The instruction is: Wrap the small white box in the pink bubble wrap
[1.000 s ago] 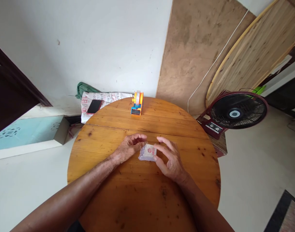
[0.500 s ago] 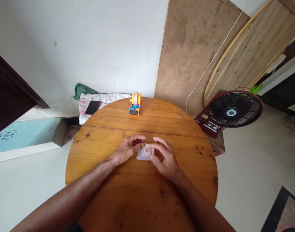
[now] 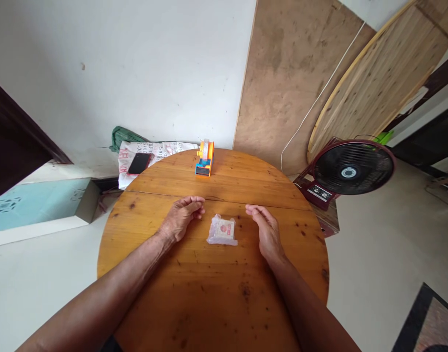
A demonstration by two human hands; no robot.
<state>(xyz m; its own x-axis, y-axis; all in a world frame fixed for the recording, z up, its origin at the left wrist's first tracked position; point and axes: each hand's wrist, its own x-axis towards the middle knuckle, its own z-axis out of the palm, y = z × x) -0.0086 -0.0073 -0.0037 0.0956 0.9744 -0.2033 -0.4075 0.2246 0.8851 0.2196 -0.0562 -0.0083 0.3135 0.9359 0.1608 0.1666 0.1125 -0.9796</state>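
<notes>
A small clear plastic packet with a red mark point(image 3: 222, 231) lies flat on the round wooden table point(image 3: 212, 288), near its middle. My left hand point(image 3: 180, 219) rests on the table a short way left of the packet, fingers loosely curled and holding nothing. To the packet's right, my right hand point(image 3: 265, 228) rests on its edge with the fingers held loosely and nothing in them. Neither hand touches the packet.
An orange and blue tape dispenser point(image 3: 204, 158) stands at the table's far edge. A dark phone point(image 3: 138, 163) lies on a printed sack point(image 3: 161, 148) behind the table. A floor fan point(image 3: 350, 170) stands to the right, with wooden boards point(image 3: 378, 78) leaning on the wall.
Both hands were pinching the packet; they have let go and moved apart, left hand to the left, right hand to the right. The packet stays on the table.
</notes>
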